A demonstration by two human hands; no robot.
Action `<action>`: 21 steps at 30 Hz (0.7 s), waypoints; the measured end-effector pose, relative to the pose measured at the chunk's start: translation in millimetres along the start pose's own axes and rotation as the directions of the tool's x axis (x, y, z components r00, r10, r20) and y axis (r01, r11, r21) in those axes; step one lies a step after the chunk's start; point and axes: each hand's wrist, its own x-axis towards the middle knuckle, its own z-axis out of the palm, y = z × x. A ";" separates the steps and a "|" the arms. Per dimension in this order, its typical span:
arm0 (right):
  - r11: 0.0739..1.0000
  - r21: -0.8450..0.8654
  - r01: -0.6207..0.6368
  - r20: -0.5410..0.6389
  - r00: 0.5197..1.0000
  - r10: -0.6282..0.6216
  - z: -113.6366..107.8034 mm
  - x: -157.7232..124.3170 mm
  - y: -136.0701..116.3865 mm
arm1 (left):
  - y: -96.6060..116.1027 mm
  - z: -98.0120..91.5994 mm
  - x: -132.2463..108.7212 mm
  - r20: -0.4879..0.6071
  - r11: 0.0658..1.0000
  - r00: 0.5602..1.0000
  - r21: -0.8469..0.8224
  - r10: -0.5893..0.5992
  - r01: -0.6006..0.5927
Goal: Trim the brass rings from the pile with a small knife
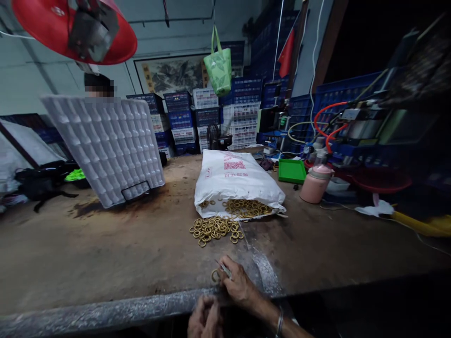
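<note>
My right hand (237, 282) is closed around a slim tool (225, 270) with a thin pointed tip and a pale handle. A brass-coloured ring (214, 276) is at its fingertips near the table's front edge; whether the fingers grip it I cannot tell. Below and to the left, my left hand (205, 317) is blurred, with its fingers curled together; anything inside them is hidden. Ahead of both hands lies a loose pile of similar rings (215, 228). It spreads from the open mouth of a white woven sack (236, 176) lying on its side, with more rings inside.
On the worktable (141, 263), a ribbed pale panel (112, 150) leans at left, a person partly behind it. Right of the sack are a green tray (291, 171) and a pink flask (314, 183). A red lamp (120, 35) hangs upper left. Stacked crates (239, 117) stand behind.
</note>
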 end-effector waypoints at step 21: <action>0.974 0.163 -0.154 0.107 0.985 0.138 -8.2 -4.0 4.2 | 37.6 19.6 15.9 0.161 0.865 0.903 0.261 0.399 -0.429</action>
